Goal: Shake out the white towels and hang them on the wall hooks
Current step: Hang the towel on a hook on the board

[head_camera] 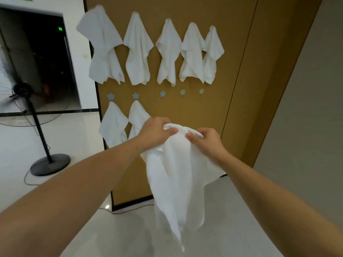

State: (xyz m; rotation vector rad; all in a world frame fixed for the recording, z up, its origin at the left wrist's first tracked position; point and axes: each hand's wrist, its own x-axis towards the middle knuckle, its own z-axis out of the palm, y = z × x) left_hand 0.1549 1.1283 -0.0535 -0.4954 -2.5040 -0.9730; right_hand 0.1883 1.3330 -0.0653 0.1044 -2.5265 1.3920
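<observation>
I hold a white towel point(176, 179) up in front of the brown wall panel point(204, 112). My left hand point(156, 132) and my right hand point(206, 140) each pinch its top edge, close together, and the rest hangs down loosely. Several white towels point(138, 51) hang from hooks in a top row. Two more towels point(113, 125) hang at the left of the lowest row. In between runs a row of pale blue flower-shaped hooks point(163, 93) with nothing on them. The held towel hides the wall behind it.
A black pedestal fan point(37, 127) stands on the pale floor at the left, its round base point(50, 164) near the panel's left edge. A cable point(128, 210) runs along the floor by the panel's foot. A dark doorway point(37, 62) opens behind the fan.
</observation>
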